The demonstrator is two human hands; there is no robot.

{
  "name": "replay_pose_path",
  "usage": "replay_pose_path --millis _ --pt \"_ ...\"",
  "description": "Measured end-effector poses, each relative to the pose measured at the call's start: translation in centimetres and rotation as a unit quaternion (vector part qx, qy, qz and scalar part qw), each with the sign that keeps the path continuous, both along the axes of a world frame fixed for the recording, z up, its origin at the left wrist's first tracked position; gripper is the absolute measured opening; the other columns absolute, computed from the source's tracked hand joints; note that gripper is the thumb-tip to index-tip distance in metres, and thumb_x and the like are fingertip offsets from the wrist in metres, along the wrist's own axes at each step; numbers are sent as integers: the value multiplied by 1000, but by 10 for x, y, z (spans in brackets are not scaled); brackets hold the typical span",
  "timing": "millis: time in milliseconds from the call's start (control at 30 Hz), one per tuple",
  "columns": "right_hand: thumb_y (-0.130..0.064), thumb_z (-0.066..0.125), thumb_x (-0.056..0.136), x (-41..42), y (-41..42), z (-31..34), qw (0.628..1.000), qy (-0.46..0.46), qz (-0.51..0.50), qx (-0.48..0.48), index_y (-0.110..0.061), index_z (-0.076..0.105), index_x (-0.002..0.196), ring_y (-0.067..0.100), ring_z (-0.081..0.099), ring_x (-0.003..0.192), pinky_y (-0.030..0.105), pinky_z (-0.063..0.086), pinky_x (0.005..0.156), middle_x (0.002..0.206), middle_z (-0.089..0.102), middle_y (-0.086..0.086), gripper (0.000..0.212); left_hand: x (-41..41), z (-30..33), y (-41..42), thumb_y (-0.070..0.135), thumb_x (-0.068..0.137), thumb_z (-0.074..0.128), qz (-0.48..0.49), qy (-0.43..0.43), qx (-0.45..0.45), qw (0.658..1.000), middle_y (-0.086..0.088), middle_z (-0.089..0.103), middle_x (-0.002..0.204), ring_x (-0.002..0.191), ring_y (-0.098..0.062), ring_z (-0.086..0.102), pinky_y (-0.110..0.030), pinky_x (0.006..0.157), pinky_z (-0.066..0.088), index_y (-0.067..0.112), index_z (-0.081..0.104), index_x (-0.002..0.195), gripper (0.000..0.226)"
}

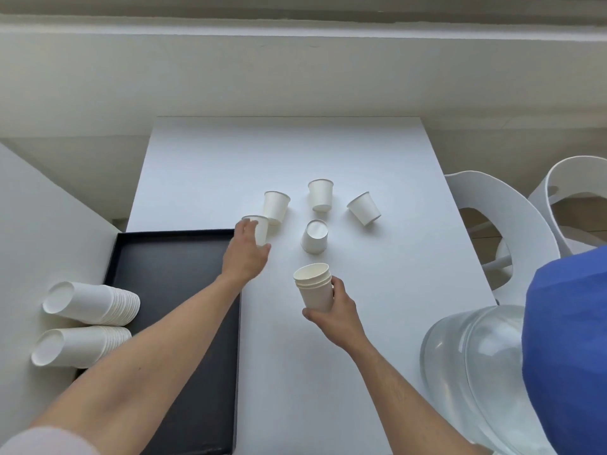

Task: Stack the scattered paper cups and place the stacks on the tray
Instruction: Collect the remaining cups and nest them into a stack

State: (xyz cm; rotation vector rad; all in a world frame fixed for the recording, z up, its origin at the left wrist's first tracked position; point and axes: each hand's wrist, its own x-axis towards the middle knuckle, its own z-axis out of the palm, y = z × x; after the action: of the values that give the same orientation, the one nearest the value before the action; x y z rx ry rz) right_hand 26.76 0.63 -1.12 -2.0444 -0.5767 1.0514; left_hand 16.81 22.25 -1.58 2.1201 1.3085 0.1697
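My right hand (pixel 335 315) grips a short stack of white paper cups (pixel 314 287), mouth up, above the table's middle. Just past the tray's far right corner, my left hand (pixel 244 254) closes around a single upright cup (pixel 259 229). Several more white cups are scattered beyond: one upright (pixel 276 206), another upright (pixel 320 194), one tilted at the right (pixel 364 208), and one turned bottom-up (pixel 314 236). The black tray (pixel 170 290) lies on the table's left side. Two long cup stacks (pixel 92 303) (pixel 78 345) lie on their sides at the tray's left edge.
The white table (pixel 285 152) ends at a wall behind. A large clear water bottle (pixel 473 366) with a blue cap (pixel 565 349) stands at the right front. White chairs (pixel 505 224) sit off the table's right edge. A white surface (pixel 29 224) borders the left.
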Motion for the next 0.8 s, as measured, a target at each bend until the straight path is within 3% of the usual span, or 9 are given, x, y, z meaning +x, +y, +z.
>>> replay_pose_path --millis 100,167,267,367,433,600,700,800 --pt "-26 77 73 1 -6 -4 1000 3 5 -5 -33 40 132 12 60 101 21 47 66 112 57 -11 70 6 -4 25 37 92 58 -22 69 -17 997 6 5 163 131 -32 44 -44 99 41 18 16 153 76" --pt "-25 77 74 3 -9 -6 1000 2 5 -6 -32 40 132 13 60 101 22 48 68 112 57 -10 70 12 -5 38 41 92 58 -42 98 -27 994 6 2 163 135 -30 42 -44 101 39 20 8 155 83" --pt "-24 78 74 5 -10 -8 1000 4 4 -7 -32 40 133 13 60 101 22 49 69 112 57 -11 70 18 -6 49 42 90 60 -71 148 -30 986 2 17 160 132 -29 45 -41 91 43 24 12 154 82" --pt "-23 78 75 8 -10 -9 1000 6 0 -11 -31 40 134 13 60 100 21 48 68 112 57 -10 70 18 -7 45 45 86 62 -71 180 -33 980 -6 39 138 107 -32 56 -36 74 40 23 28 144 71" --pt "-23 78 75 8 -9 -9 1000 5 1 -11 -30 40 134 14 60 101 21 49 68 113 57 -9 71 14 -9 35 45 83 65 -48 171 -36 984 -8 42 127 94 -30 53 -36 70 41 21 34 135 65" --pt "-24 77 74 7 -5 -10 1000 3 1 -14 -30 39 136 16 59 103 26 51 74 115 57 -8 73 5 -9 11 53 81 65 -6 143 -53 988 -4 50 109 97 -28 54 -35 71 41 18 47 115 53" --pt "-24 77 74 8 -6 -12 1000 -7 8 -20 -29 40 136 15 59 102 26 51 73 115 58 -8 73 -1 -5 0 53 79 66 43 78 -100 991 1 56 94 87 -22 56 -33 64 41 18 54 92 39" --pt "-26 76 71 9 -8 -14 999 -27 13 -31 -30 42 132 17 59 101 33 54 77 113 58 -8 70 -8 0 -7 51 78 69 75 -7 -153 985 1 57 85 73 -16 56 -29 56 39 13 54 78 41"
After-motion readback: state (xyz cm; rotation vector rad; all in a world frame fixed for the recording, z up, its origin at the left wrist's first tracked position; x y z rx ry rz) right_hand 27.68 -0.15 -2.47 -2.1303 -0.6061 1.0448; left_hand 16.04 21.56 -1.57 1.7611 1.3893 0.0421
